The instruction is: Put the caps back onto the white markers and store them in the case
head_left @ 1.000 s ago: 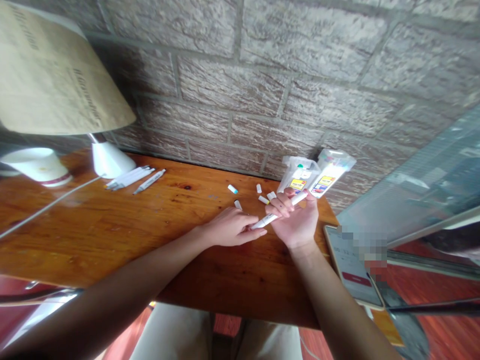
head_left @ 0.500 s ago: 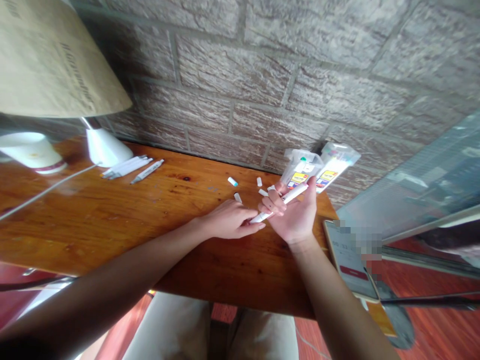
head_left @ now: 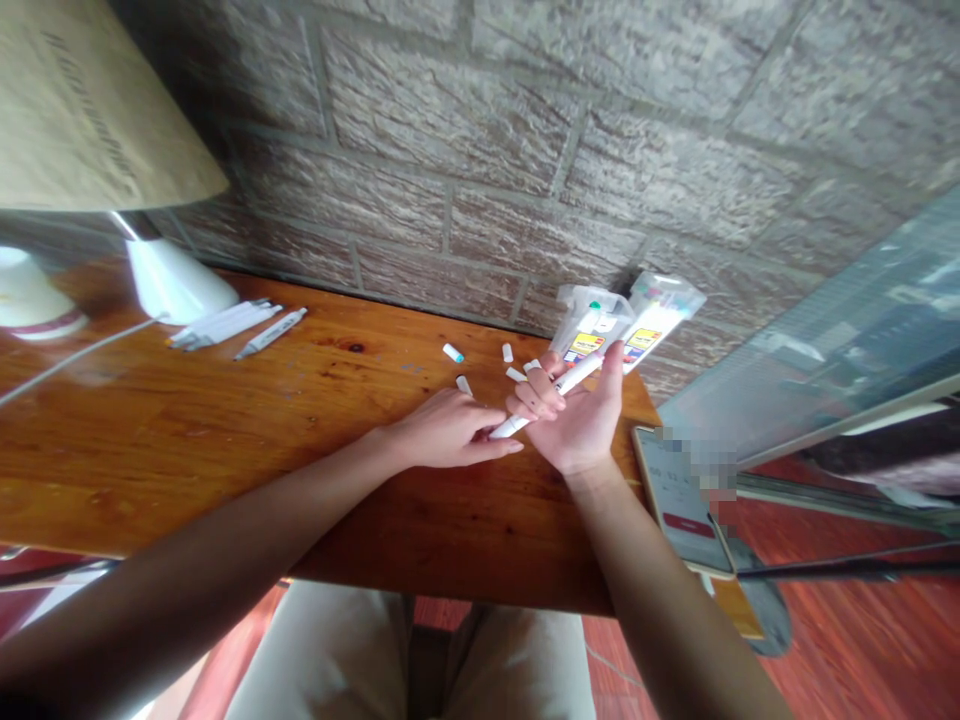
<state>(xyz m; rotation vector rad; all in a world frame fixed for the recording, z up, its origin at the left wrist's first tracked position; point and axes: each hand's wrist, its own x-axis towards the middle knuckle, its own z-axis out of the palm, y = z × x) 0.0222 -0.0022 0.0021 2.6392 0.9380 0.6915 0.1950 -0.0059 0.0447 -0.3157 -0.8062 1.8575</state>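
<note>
Marker (head_left: 541, 398) at frame centre, held in right hand (head_left: 577, 420), fingers (head_left: 534, 396) curled around barrel. Left hand (head_left: 450, 432) pinches lower end. Grip same as half second ago; whole scene slid left, camera shift only. Loose caps (head_left: 453, 353) on table (head_left: 225, 440) behind.

A rough grey brick wall (head_left: 525, 150) runs behind a glossy orange-brown wooden desk (head_left: 187, 440), which shines in soft daylight. At the far left stands a white lamp base (head_left: 176, 285) under a beige shade (head_left: 82, 110). To the right lies a red wooden floor (head_left: 862, 640) below a glass pane (head_left: 847, 340).
</note>
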